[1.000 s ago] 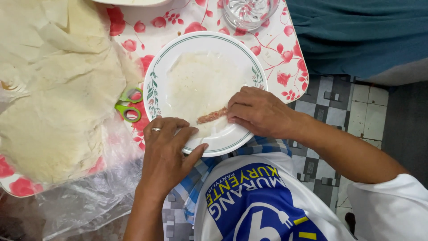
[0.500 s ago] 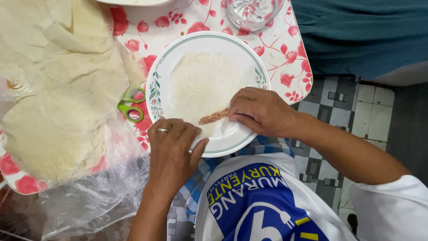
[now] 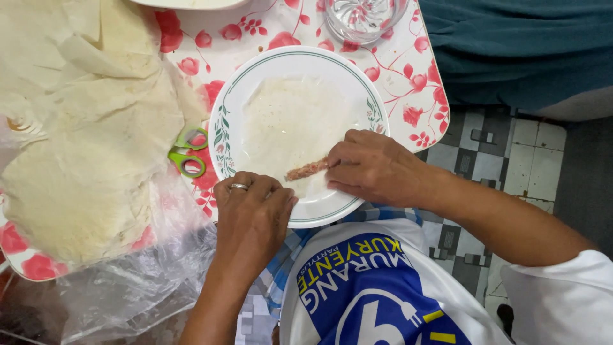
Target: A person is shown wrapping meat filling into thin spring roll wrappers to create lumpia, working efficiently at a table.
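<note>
This looks like a home, with food being made at a small low surface (image 3: 408, 70) covered in white plastic printed with red roses. A white plate (image 3: 357, 83) with a green rim and leaf pattern sits on it, carrying a thin pale wrapper (image 3: 287, 121). Beside it a stack of more wrappers (image 3: 83, 147) lies on a clear plastic bag (image 3: 140, 281), with green-handled scissors (image 3: 185, 156) tucked alongside. A cut-glass dish (image 3: 364, 16) stands at the far edge. Below is a checked grey and white tile floor (image 3: 504, 144), and a teal cushion (image 3: 517, 45) lies just beyond.
</note>
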